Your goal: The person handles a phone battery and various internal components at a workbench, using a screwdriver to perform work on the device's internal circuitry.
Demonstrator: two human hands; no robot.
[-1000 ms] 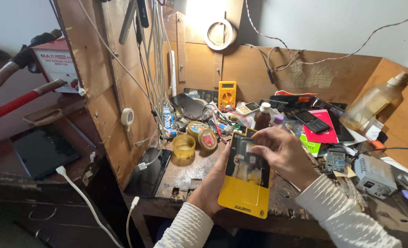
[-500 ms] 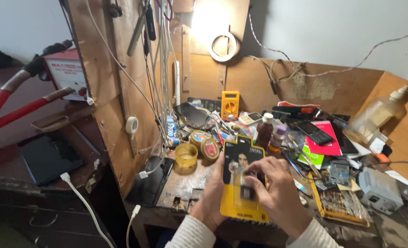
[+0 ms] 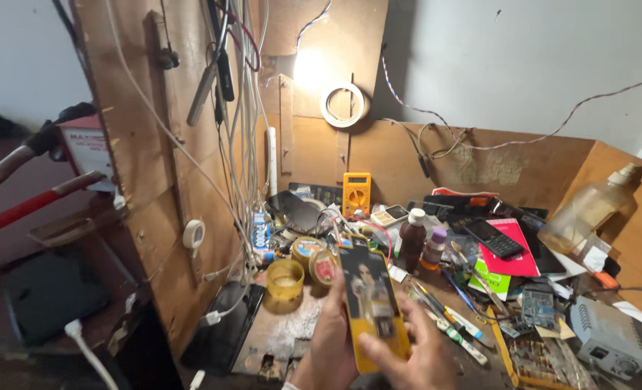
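The left hand (image 3: pixel 330 345) and right hand (image 3: pixel 408 354) both gripped a yellow-and-black blister pack (image 3: pixel 371 300) held upright between them, left fingers curled behind its edge and right thumb pressed on its front (the small item sealed inside was too blurred to identify). Just beyond the left hand stood a yellow plastic cup (image 3: pixel 285 279) and two tape rolls (image 3: pixel 314 257), and past the right hand a dark brown bottle (image 3: pixel 411 240). Farther back sat a yellow multimeter (image 3: pixel 356 194) against the wooden back panel (image 3: pixel 480 162).

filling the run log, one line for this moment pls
left hand: holds yellow pack | right hand: on pack front | bench: yellow cup, tape rolls, multimeter
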